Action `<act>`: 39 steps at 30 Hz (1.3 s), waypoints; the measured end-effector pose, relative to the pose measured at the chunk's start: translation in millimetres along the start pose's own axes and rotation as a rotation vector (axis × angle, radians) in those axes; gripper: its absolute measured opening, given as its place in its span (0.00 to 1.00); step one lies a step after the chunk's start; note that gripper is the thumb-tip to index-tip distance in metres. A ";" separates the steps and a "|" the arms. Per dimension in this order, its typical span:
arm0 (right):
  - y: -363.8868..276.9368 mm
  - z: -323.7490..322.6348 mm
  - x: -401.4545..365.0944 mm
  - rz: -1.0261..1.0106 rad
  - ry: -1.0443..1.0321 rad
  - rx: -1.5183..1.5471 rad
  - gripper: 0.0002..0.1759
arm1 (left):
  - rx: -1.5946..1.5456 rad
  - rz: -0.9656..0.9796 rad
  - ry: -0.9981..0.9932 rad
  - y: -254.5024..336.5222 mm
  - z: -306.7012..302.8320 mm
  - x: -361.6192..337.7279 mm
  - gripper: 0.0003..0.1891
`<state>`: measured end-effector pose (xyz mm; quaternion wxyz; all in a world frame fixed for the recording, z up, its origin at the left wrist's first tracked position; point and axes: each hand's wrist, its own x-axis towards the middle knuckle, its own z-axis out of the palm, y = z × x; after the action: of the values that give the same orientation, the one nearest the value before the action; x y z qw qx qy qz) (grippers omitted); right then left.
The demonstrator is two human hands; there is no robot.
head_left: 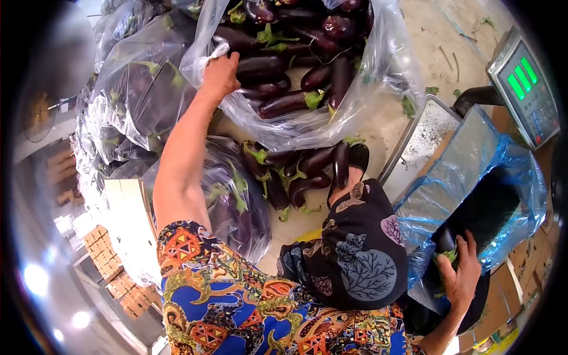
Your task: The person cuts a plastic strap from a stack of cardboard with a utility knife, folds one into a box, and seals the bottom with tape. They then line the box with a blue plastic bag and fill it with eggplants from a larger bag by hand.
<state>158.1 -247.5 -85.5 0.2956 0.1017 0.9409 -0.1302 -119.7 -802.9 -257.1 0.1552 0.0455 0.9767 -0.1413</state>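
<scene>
My left hand [221,74] is closed on the gathered left edge of a large clear plastic bag [278,135], which lies open and holds many eggplants [260,67]. At the lower right, my right hand [461,269] reaches into a box lined with blue plastic [473,142]. Its fingers rest at a dark eggplant [446,241] with a green cap. The inside of the lined box is dark, so its contents are hard to make out.
Loose eggplants [310,180] lie on the floor below the bag. Filled clear bags [139,77] are piled at the left. A scale display [525,80] with green digits stands at the upper right, near a metal platform [420,133]. Cardboard boxes [103,253] are stacked far left.
</scene>
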 end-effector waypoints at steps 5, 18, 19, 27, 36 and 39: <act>-0.2 -2.9 4.3 0.006 -0.009 0.028 0.41 | -0.328 0.207 0.233 26.7 -12.3 -19.3 0.41; -3.3 2.7 -6.0 -0.008 0.007 -0.030 0.39 | -0.190 0.150 0.120 126.3 48.5 -64.3 0.24; -2.9 2.0 -7.7 -0.004 0.003 -0.031 0.39 | -0.167 0.134 0.060 129.7 48.5 -68.9 0.25; 8.6 16.0 -12.8 -0.111 0.146 -0.063 0.38 | -0.408 -0.079 -0.094 141.4 64.0 -81.5 0.32; 24.3 31.6 -9.3 -0.129 0.208 -0.038 0.38 | -1.437 0.115 -0.676 136.6 -93.8 -118.7 0.35; 22.5 25.3 -8.5 -0.092 0.105 -0.029 0.39 | -1.616 0.309 -0.612 192.2 -163.0 -136.0 0.37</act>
<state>184.4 -234.9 -104.7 0.2410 0.0608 0.9606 -0.1247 -12.7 -578.0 -115.8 0.4124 0.0136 0.6764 0.6101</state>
